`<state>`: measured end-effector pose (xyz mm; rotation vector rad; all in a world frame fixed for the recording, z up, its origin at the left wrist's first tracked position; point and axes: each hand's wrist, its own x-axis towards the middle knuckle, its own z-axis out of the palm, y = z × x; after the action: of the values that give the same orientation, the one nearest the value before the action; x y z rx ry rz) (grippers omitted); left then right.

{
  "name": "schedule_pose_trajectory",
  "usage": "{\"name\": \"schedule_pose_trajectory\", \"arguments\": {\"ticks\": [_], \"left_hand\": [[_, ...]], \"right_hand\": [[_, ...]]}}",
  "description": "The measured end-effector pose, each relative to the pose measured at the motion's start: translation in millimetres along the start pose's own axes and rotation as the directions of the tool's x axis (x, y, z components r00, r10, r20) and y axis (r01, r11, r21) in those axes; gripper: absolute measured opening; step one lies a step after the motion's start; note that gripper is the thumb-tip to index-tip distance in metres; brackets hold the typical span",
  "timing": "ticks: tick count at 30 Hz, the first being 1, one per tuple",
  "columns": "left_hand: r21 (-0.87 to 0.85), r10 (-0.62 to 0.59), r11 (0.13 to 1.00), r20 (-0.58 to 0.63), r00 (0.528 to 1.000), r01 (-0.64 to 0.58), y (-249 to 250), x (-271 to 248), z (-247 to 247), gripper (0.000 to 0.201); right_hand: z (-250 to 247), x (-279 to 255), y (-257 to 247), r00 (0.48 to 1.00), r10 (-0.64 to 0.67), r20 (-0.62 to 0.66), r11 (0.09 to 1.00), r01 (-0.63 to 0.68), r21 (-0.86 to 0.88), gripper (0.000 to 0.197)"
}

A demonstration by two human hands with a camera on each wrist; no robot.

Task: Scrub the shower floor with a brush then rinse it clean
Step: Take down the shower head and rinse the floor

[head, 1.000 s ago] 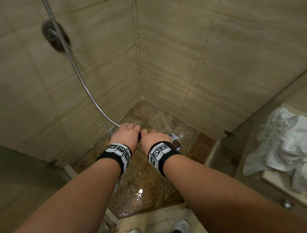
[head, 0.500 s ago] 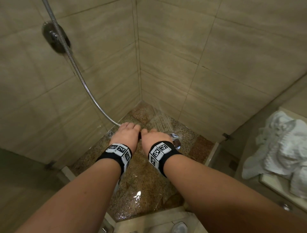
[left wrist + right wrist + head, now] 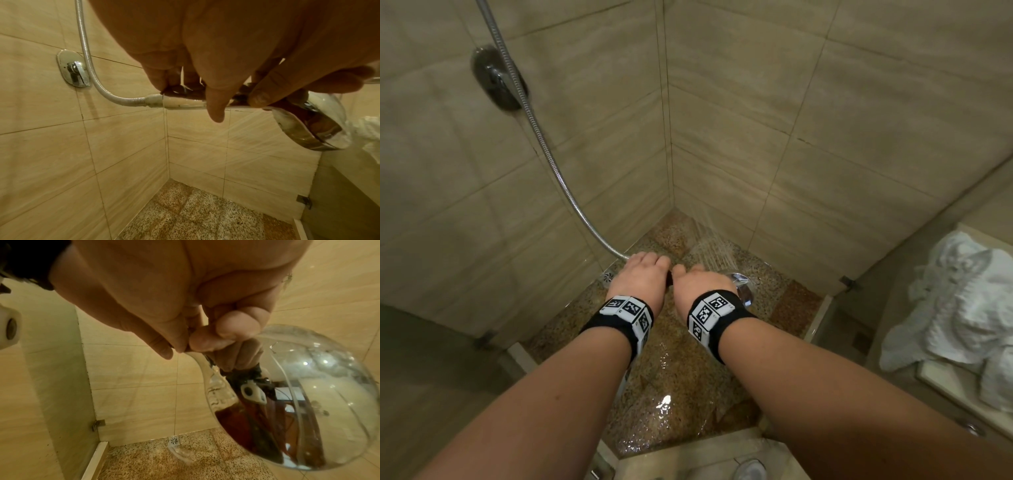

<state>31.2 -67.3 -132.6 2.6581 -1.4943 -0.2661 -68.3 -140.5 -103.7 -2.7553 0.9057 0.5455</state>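
A bathroom, at a corner shower stall. Large beige wall tiles [image 3: 739, 113] meet in a corner at the frame's centre, above a wet speckled stone floor [image 3: 681, 387] with a small drain [image 3: 174, 440]. A chrome valve [image 3: 498, 80] sits on the wall at upper left, with a metal hose [image 3: 544, 150] hanging past it. White towels [image 3: 962, 308] lie heaped at the right edge.
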Motion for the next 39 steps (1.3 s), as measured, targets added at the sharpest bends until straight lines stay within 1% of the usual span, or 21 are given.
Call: {"name": "schedule_pose_trajectory", "arguments": {"ticks": [9, 12, 16, 19, 20, 22, 24, 27, 29, 32, 35, 39], "left_hand": [[-0.003, -0.014, 1.0, 0.013, 1.0, 0.014, -3.6, -4.8, 5.3, 0.032], [0.005, -0.013, 1.0, 0.0, 1.0, 0.013, -4.7, -6.3, 7.8, 0.035], [0.009, -0.007, 1.0, -0.016, 1.0, 0.007, -5.6, -6.4, 11.9, 0.034], [-0.034, 0.003, 0.999, -0.051, 0.999, -0.005, -8.5, -7.6, 17.5, 0.049], [-0.058, -0.011, 0.998, -0.065, 0.998, 0.007, -10.0, -9.8, 18.4, 0.054], [-0.1, -0.066, 0.993, -0.074, 0.995, 0.058, -15.2, -17.5, 20.0, 0.058], [-0.107, -0.125, 0.987, -0.034, 0.992, 0.121, -23.3, -27.4, 23.3, 0.058], [-0.072, -0.209, 0.974, 0.067, 0.976, 0.214, -39.1, -41.9, 29.8, 0.057], [-0.048, -0.254, 0.964, 0.133, 0.958, 0.262, -48.9, -50.7, 34.5, 0.058], [-0.023, -0.299, 0.951, 0.19, 0.935, 0.309, -59.4, -61.7, 42.6, 0.053], [-0.026, -0.341, 0.934, 0.236, 0.91, 0.356, -65.2, -68.5, 50.9, 0.052], [-0.072, -0.364, 0.918, 0.239, 0.9, 0.39, -71.2, -75.2, 62.4, 0.045]], "right_hand": [[5.7, -1.9, -2.1, 1.0, -0.012, 0.002, 1.0, 0.012, -0.016, 0.045], [8.6, -2.0, -2.7, 1.0, -0.008, -0.001, 1.0, 0.008, -0.017, 0.047], [11.0, -1.3, -1.6, 1.0, 0.004, 0.005, 1.0, -0.004, -0.005, 0.045], [14.8, -0.5, 4.7, 0.999, 0.037, 0.01, 0.999, -0.037, 0.02, 0.043], [16.8, 0.4, 8.9, 0.998, 0.06, 0.006, 0.998, -0.06, 0.035, 0.042], [19.5, 0.8, 19.7, 0.994, 0.109, 0.01, 0.99, -0.109, 0.089, 0.04], [23.8, 3.8, 33.4, 0.987, 0.159, 0.034, 0.976, -0.162, 0.145, 0.036], [29.0, 9.9, 51.2, 0.967, 0.248, 0.049, 0.939, -0.253, 0.232, 0.038], [33.5, 13.6, 58.9, 0.945, 0.325, 0.048, 0.902, -0.325, 0.285, 0.034], [41.3, 18.4, 66.5, 0.911, 0.411, 0.04, 0.853, -0.4, 0.334, 0.027], [47.0, 23.7, 67.8, 0.895, 0.445, 0.037, 0.828, -0.426, 0.364, 0.023], [55.1, 28.0, 59.0, 0.895, 0.439, 0.076, 0.837, -0.438, 0.328, 0.024]]}}
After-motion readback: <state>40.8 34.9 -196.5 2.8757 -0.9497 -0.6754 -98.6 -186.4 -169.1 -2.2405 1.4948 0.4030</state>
